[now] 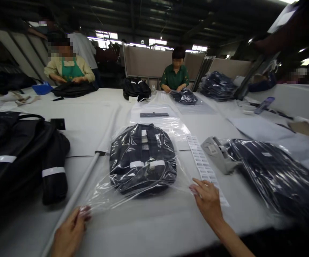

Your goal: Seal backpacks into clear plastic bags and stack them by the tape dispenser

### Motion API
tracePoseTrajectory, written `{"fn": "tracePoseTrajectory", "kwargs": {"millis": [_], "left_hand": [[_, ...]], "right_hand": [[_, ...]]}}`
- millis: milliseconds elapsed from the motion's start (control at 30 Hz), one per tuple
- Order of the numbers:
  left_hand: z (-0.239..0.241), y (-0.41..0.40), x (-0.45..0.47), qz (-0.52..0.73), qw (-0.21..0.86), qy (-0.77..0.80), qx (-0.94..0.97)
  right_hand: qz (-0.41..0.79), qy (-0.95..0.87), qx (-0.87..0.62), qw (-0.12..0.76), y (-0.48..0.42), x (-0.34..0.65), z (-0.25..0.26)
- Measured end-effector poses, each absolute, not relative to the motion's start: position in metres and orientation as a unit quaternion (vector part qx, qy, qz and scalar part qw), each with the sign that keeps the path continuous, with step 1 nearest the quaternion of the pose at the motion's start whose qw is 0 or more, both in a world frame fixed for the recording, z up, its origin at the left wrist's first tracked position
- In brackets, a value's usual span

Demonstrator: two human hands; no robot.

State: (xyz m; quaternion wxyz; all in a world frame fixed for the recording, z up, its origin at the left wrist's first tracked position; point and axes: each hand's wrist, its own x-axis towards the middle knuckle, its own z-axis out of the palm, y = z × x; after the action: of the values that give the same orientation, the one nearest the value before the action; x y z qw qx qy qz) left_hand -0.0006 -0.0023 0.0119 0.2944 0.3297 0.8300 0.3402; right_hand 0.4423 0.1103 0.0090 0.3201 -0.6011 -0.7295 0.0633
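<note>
A folded dark garment with white reflective stripes lies sealed in a clear plastic bag point(143, 159) on the grey table point(149, 228) in front of me. My left hand point(71, 232) pinches the bag's near left corner, fingers closed on the film. My right hand point(207, 199) rests at the bag's near right edge, fingertips pressed on a long white sticker sheet point(204, 165) that runs away from me beside the bag.
Unbagged dark garments point(17, 157) are piled at the left. A grey tape dispenser point(218, 153) and a stack of bagged garments point(277, 178) sit at the right. Two seated people across the table handle dark garments; more bagged stacks lie near them.
</note>
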Motion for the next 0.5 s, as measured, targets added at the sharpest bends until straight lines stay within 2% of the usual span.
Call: {"fn": "tracePoseTrajectory", "kwargs": {"millis": [167, 333, 500], "left_hand": [[0.002, -0.030, 0.001, 0.361, 0.345, 0.828, 0.254], [0.011, -0.056, 0.002, 0.326, 0.288, 0.856, 0.282], [0.004, -0.074, 0.024, 0.386, 0.292, 0.843, 0.235]], "right_hand": [[0.207, -0.643, -0.685, 0.274, 0.086, 0.455, 0.020], [0.157, -0.613, -0.695, 0.341, 0.065, 0.456, 0.030], [0.288, -0.543, -0.692, 0.379, 0.050, 0.463, 0.009]]}}
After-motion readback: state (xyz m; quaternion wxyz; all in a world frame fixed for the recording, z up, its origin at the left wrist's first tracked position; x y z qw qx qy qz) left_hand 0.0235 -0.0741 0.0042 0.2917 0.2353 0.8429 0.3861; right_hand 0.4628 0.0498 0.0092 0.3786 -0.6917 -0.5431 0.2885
